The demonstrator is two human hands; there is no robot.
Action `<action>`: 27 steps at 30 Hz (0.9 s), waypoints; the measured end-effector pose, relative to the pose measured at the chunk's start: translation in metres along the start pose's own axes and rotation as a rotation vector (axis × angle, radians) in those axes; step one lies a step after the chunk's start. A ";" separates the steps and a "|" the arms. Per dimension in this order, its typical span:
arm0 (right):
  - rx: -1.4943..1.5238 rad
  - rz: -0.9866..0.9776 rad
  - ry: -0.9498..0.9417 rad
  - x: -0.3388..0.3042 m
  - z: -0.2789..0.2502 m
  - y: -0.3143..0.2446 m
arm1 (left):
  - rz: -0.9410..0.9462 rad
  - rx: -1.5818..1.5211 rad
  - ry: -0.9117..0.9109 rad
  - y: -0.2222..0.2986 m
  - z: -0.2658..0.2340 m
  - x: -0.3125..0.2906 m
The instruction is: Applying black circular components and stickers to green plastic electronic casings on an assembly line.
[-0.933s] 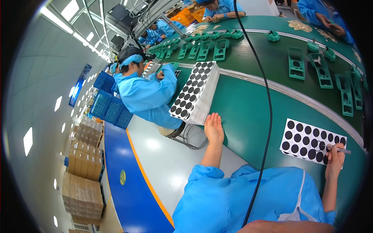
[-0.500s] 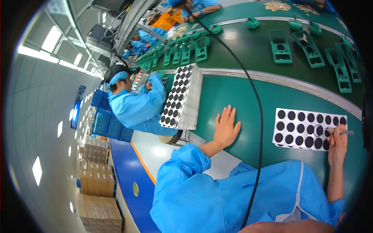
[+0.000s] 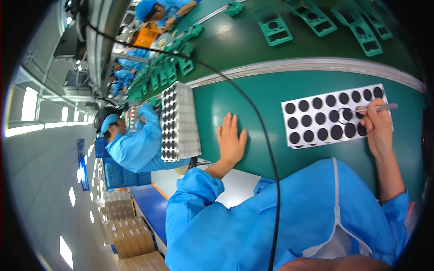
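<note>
My right hand [image 3: 379, 126] is closed on slim metal tweezers [image 3: 388, 107], pinched between thumb and fingers. Their tip reaches over a white sheet [image 3: 300, 129] bearing rows of black round pads. At the tip shows a thin dark ring [image 3: 343, 116], over one of the pads in the middle row; whether it touches the sheet I cannot tell. Another sheet's edge peeps out beneath this one. My left hand [image 3: 231, 143] lies flat on the green tabletop [image 3: 253, 153], fingers stretched, holding nothing. To its left stands a tall stack of similar dotted sheets [image 3: 187, 124].
A black cable [image 3: 260, 122] hangs across the view between my hands. Past a metal rail [image 3: 294, 66], several green plastic fixtures [image 3: 272, 26] sit on a dark green belt. A co-worker in blue [image 3: 135, 142] sits at left, near blue crates [image 3: 122, 174]. Cartons [image 3: 131, 237] are piled beyond.
The view has turned, so the sheet, stack and both hands appear farther left and the sheet higher. My left hand still lies flat; my right hand keeps the tweezers over the sheet.
</note>
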State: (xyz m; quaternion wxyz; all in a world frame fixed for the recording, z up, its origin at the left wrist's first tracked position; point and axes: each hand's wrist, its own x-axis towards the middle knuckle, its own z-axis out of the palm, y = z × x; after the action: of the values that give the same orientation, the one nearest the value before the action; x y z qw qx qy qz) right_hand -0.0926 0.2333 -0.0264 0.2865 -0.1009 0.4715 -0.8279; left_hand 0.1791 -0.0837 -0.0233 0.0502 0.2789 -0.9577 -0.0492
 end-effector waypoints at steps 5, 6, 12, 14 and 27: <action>0.077 0.008 -0.034 0.004 0.004 0.004 | 0.128 0.096 -0.041 0.000 -0.002 -0.005; 0.082 0.016 -0.033 0.004 0.004 0.004 | 0.154 0.073 -0.052 0.002 -0.004 -0.006; 0.099 0.009 -0.043 0.006 -0.002 0.003 | 0.573 -0.164 -0.105 0.052 -0.004 0.019; 0.103 0.008 -0.040 0.005 0.000 0.001 | 0.533 -0.171 -0.097 0.064 -0.001 0.030; 0.021 -0.018 0.022 0.002 0.012 0.003 | 0.585 -0.551 0.023 0.104 0.014 0.051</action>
State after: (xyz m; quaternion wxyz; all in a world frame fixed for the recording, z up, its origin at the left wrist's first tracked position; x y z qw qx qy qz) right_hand -0.0877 0.2222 -0.0232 0.2747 -0.0929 0.4650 -0.8365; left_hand 0.0798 -0.0230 -0.0214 0.1459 -0.0286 -0.9471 -0.2845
